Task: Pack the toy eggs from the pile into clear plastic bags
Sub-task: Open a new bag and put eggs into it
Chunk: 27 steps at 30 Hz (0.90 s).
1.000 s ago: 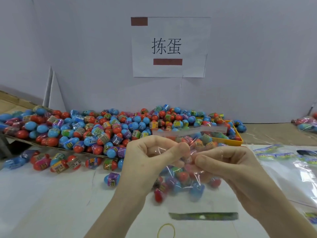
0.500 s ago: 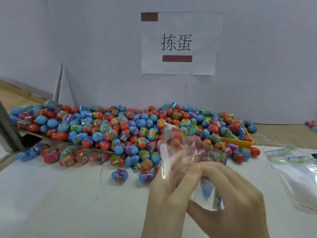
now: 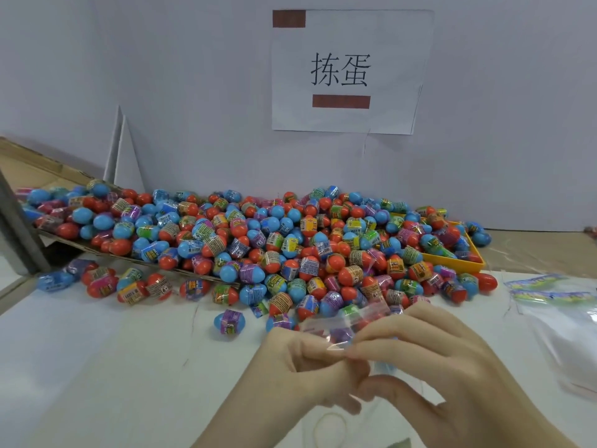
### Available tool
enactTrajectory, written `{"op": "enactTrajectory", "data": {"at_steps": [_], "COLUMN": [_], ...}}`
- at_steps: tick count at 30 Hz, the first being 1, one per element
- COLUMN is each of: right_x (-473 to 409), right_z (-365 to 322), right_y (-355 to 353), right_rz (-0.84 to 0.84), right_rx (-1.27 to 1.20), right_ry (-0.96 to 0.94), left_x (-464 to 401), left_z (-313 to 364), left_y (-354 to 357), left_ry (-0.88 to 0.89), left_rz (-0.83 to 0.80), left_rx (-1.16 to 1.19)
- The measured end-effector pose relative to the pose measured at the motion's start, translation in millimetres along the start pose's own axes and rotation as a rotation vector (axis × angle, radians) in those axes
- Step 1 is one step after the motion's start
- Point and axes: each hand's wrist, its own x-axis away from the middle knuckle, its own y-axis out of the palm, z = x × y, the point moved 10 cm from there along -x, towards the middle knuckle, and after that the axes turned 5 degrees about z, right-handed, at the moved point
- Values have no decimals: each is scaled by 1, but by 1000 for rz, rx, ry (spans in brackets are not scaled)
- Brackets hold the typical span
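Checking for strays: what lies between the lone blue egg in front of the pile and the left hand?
In the head view, only bare white table separates the lone blue egg from the left hand.

Red and blue toy eggs with multicoloured printed wrappers, a yellow tray, a white tabletop, a white sign with black characters and brown bars.

Red and blue toy eggs heaped against the wall; clear plastic bag crumpled just before them
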Motion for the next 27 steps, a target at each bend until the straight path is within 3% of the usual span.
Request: {"op": "enactTrajectory", "data": {"at_steps": [3,7,10,17,19,21,22,23,25,27], "right_x": [4,10,18,19,13,12,17,21,30,54], "right_z": [11,25,43,51,59,102,123,138,148,150], "right_y": [9,26,39,57,55,42,38,38,68,102], "right_rz": [-38,-144,-232,-318,-242,75,208,226,-110,-423], "right_rx": [33,-21,-197,-685,-843,-930,-861,-678,-184,70], "right_ry": [64,158,327,476,509,702,781,807,775,737], "left_x": [2,-1,2,3,5,6,6,7,9,11], "left_z": [-6,-14,-39,-55,-56,-60,-62,-64,-66,-67], "left_y": [-14,-12,-16,-22,-26,-35,-42,-48,-62,-73], "left_ry": [44,-27,-181,-200,-200,-200,-199,-195,-184,-172], "left_rz": [35,6,44,109,115,162,202,247,343,420], "left_rx": [53,47,78,116,110,127,140,157,192,222]}}
